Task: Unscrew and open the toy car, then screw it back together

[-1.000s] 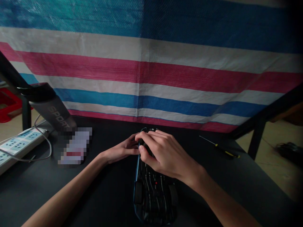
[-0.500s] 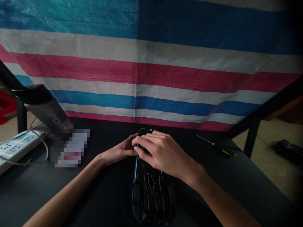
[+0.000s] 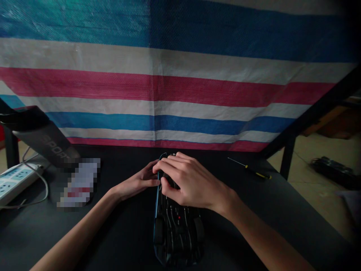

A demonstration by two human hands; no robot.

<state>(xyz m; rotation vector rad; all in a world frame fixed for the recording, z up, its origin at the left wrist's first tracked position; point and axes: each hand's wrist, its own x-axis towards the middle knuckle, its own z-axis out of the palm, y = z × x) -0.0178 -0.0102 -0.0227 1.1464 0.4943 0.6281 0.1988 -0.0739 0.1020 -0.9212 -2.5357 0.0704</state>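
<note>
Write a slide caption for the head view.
Two bare hands at the far end of an upturned toy car, a yellow-and-black screwdriver lying to the right on the dark tabletop.

On your left sit a grey bottle [image 3: 47,141], power strip [image 3: 18,180] and pixelated item [image 3: 80,182]; ahead of you hangs striped sheeting [image 3: 180,90].

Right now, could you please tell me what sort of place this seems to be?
Perhaps a makeshift home workspace: a dark table backed by striped sheeting, with a screwdriver lying on it.
</note>
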